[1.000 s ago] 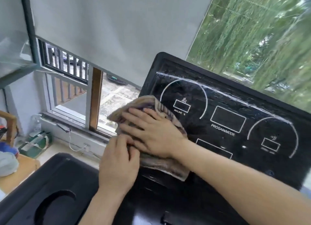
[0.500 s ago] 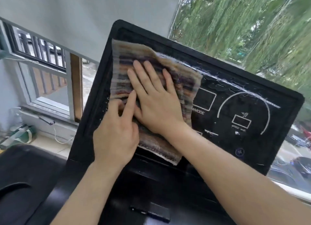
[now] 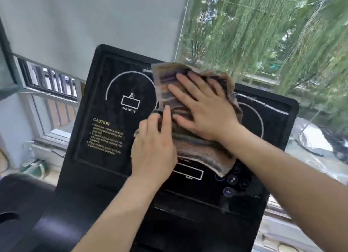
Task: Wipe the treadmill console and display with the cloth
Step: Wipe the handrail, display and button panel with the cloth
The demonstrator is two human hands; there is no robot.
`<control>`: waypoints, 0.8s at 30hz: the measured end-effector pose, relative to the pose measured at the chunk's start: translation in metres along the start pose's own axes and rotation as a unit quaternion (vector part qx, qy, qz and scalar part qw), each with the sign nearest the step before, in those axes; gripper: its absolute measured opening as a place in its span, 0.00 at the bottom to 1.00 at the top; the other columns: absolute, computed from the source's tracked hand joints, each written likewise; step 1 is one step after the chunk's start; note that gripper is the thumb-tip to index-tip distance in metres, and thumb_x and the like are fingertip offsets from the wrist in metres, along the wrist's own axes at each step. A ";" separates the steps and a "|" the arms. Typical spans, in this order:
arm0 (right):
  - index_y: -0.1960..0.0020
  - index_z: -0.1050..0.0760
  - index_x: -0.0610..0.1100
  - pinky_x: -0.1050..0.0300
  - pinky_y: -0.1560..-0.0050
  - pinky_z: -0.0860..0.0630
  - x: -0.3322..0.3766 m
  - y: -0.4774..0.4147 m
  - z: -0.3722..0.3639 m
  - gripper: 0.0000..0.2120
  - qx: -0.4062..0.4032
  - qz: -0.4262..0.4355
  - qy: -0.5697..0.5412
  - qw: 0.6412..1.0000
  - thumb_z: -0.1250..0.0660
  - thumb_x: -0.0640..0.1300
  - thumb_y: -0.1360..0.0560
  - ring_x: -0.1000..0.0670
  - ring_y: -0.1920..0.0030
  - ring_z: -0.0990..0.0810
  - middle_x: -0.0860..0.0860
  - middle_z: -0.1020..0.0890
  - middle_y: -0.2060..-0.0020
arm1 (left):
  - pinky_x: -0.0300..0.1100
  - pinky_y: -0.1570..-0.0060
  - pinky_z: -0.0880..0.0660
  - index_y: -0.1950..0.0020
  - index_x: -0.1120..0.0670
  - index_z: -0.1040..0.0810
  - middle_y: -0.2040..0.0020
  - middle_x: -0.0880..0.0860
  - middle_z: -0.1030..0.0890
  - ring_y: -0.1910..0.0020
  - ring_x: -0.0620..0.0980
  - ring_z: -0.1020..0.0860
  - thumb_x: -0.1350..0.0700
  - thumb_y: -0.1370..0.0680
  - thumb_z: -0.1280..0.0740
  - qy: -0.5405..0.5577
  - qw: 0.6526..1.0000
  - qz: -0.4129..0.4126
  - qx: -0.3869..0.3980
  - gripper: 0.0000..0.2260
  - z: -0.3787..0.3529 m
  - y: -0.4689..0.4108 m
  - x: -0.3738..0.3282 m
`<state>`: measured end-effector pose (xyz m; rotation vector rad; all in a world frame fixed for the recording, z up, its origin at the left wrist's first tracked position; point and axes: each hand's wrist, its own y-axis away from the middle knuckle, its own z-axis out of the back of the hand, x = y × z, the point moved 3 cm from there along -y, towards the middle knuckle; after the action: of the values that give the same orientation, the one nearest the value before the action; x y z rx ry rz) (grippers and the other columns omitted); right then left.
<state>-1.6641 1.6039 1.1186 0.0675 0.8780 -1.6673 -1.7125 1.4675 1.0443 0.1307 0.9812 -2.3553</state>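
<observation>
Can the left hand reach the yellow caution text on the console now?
Probably yes. The left hand lies just beside the caution text, and nothing covers it; the cloth sits further right.

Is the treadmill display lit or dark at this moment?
Dark. The outlined readout boxes on the console, such as the INCLINE window, show no digits or glow; only printed white lines and the caution text are visible.

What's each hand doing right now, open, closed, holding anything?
Left hand: open, fingers flat on the left edge of the striped cloth.
Right hand: open, palm spread flat, pressing the cloth onto the treadmill console.
</observation>
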 end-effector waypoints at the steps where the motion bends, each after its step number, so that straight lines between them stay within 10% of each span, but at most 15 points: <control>1: 0.23 0.44 0.58 0.41 0.28 0.46 -0.018 -0.012 0.007 0.32 -0.003 -0.031 0.008 0.999 0.47 0.67 0.25 0.47 0.24 0.43 0.52 0.42 0.23 | 0.58 0.49 0.26 0.23 0.60 0.42 0.36 0.61 0.31 0.44 0.62 0.31 0.59 0.30 0.33 -0.021 1.000 -0.009 -0.017 0.36 0.005 -0.020 -0.010; 7: 0.22 0.46 0.55 0.40 0.30 0.42 -0.033 -0.002 0.008 0.32 -0.033 -0.172 0.002 0.985 0.52 0.67 0.23 0.42 0.28 0.37 0.45 0.36 0.25 | 0.58 0.31 0.39 0.23 0.58 0.42 0.29 0.60 0.35 0.31 0.60 0.37 0.60 0.27 0.35 -0.115 0.992 -0.022 -0.050 0.34 0.007 -0.048 -0.043; 16: 0.21 0.47 0.47 0.44 0.25 0.52 -0.003 0.113 -0.013 0.27 -0.025 -0.169 -0.026 0.985 0.49 0.53 0.18 0.47 0.22 0.51 0.47 0.48 0.21 | 0.57 0.27 0.41 0.22 0.62 0.50 0.21 0.60 0.49 0.22 0.57 0.52 0.64 0.23 0.42 0.032 0.993 -0.111 -0.005 0.31 -0.055 0.040 -0.077; 24: 0.23 0.39 0.48 0.48 0.27 0.46 0.051 0.256 -0.042 0.28 0.042 -0.080 -0.033 0.995 0.43 0.53 0.22 0.51 0.23 0.44 0.51 0.41 0.23 | 0.52 0.34 0.36 0.27 0.63 0.37 0.24 0.60 0.38 0.28 0.59 0.33 0.61 0.27 0.44 0.015 0.991 -0.116 0.066 0.27 -0.092 0.186 -0.102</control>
<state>-1.4763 1.5801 0.9349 -0.0001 0.7806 -1.8466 -1.5382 1.4738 0.8928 0.1077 0.8935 -2.6388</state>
